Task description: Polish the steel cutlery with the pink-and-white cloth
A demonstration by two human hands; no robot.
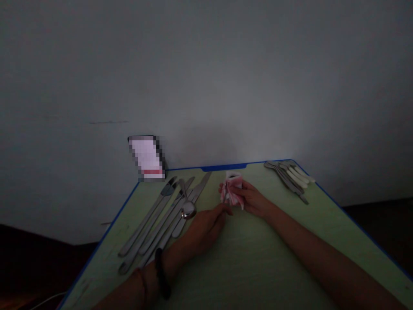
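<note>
My right hand is closed around a crumpled pink and white cloth above the far middle of the table. Just below the cloth, the fingers of my left hand are pinched together; a thin piece seems to run from them up into the folds, too dim to name. Something dark shows at the cloth's top. Left of my hands lie several long metal knives and other long-handled cutlery, with a shiny spoon resting across them.
Cutlery with grey handles and white handles lies in a pile at the far right of the green, blue-edged table. A phone with a blurred screen leans on the wall at the far left corner.
</note>
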